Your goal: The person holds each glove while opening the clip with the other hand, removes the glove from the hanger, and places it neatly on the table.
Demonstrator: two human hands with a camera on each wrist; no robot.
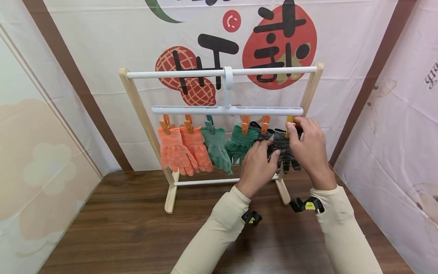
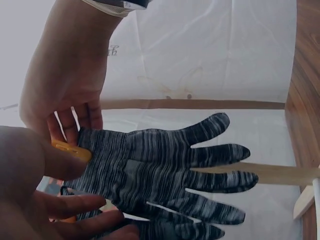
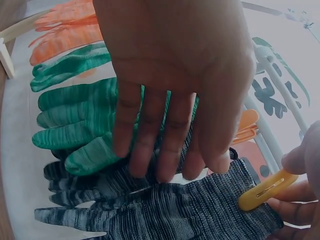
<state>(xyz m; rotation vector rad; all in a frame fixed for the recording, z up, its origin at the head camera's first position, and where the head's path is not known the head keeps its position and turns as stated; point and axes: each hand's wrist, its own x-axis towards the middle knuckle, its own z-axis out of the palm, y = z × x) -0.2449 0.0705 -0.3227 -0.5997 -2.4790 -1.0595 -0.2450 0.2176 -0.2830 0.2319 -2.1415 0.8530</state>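
Now 6 gloves [image 1: 215, 146], 6 clips [image 1: 245, 125], 2 hands [image 1: 256, 167]

Dark wooden table [image 1: 119, 228], with a wooden-framed drying rack [image 1: 143, 114] directly on it.

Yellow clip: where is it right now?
In the head view, the yellow clip hangs at the hanger's right end, pinched by the right hand, above the grey glove.

Two orange gloves [image 1: 183, 150] and two green gloves [image 1: 227, 146] hang clipped on the wooden rack [image 1: 137, 102] standing on the dark surface [image 1: 119, 228].
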